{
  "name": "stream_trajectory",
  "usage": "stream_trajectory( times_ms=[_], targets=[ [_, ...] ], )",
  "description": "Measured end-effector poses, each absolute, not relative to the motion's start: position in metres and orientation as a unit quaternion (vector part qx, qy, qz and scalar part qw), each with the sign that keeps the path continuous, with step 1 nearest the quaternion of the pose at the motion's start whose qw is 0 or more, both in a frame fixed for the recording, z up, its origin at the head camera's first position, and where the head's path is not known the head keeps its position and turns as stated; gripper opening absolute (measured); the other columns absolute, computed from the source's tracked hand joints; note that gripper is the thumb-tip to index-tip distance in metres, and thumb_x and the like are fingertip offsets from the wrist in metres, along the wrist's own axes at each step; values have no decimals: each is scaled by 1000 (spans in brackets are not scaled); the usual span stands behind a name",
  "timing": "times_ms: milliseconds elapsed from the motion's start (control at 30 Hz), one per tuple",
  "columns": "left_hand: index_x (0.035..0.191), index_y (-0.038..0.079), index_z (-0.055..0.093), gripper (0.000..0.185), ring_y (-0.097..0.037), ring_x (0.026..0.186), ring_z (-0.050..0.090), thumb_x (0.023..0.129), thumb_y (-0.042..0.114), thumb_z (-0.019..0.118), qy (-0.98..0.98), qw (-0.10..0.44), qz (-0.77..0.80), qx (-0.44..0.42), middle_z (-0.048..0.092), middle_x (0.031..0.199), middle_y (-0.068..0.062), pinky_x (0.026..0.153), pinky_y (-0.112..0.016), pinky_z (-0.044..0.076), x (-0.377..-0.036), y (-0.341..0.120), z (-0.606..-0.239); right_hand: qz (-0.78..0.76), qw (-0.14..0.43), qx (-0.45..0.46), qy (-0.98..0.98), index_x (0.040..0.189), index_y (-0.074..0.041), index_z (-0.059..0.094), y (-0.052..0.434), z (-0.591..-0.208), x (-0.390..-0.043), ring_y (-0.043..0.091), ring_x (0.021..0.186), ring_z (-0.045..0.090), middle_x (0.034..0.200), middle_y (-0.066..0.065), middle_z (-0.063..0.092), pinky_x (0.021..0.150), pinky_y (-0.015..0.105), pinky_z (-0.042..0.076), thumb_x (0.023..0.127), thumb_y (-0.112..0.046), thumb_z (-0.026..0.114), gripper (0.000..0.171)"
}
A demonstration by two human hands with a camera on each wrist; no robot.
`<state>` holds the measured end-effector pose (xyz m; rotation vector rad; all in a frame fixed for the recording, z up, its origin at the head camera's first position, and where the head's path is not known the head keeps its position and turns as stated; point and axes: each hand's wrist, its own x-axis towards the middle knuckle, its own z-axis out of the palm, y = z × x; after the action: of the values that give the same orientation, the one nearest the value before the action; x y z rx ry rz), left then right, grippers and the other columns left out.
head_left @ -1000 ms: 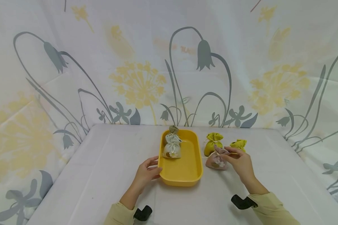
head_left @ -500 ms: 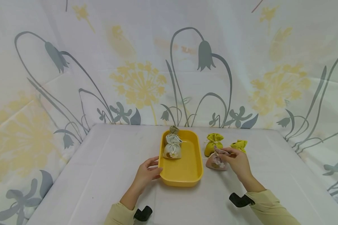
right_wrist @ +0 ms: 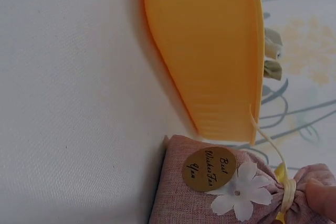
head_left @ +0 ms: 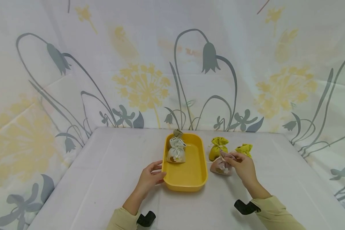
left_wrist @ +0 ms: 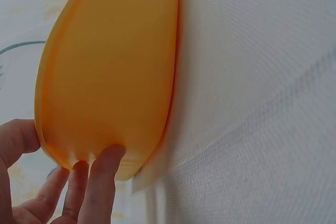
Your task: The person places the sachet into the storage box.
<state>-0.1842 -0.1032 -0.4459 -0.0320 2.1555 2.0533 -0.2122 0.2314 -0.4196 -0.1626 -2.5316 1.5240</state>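
With my right hand (head_left: 244, 167) I pinch the gathered neck of the pink pouch (head_left: 220, 166), right of the yellow tray (head_left: 189, 177), some way in from the tabletop's (head_left: 123, 147) far edge; from here I cannot tell if its base touches. My left hand (head_left: 149, 176) grips the tray's left rim. A yellow-green pouch (head_left: 218, 150) stands just behind. I judge that the pinch should be firm above the cord (right_wrist: 289, 195).

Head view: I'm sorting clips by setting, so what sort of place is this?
Probably a screened tabletop workspace: floral cloth hangs behind and beside a white-topped table, where a yellow tray stands.
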Motion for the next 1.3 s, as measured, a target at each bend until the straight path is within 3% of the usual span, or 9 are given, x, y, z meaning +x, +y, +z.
stream_trajectory(
  times_ms=[233,467,767,1300],
  targets=[
    [135,-1,44,54,-27,99,59,86,7,65,724,76,685,-14,50,123,-23,74,-36,56,-187,-103,-453,539,76,-63,-837,110,7,62,227,-415,-207,5,77,55,104,13,60,67,20,53,86,-21,68,37],
    [133,-5,44,52,-30,100,59,86,4,64,725,78,684,-9,49,122,-26,75,-39,55,-180,-103,-438,553,75,-63,-828,111,8,60,222,-408,-199,3,72,59,97,9,62,68,22,55,86,-20,68,38],
    [134,-4,44,53,-28,99,59,86,4,64,721,76,689,-8,50,122,-25,74,-37,56,-182,-103,-442,553,98,-49,-826,111,8,62,216,-395,-195,3,71,61,96,12,64,67,20,54,87,-20,67,37],
    [134,-1,45,53,-26,98,60,85,6,66,723,72,687,-11,51,122,-23,73,-35,56,-187,-104,-451,524,107,-33,-844,105,5,65,208,-378,-196,10,72,58,87,9,62,66,19,53,86,-21,68,32]
  ],
)
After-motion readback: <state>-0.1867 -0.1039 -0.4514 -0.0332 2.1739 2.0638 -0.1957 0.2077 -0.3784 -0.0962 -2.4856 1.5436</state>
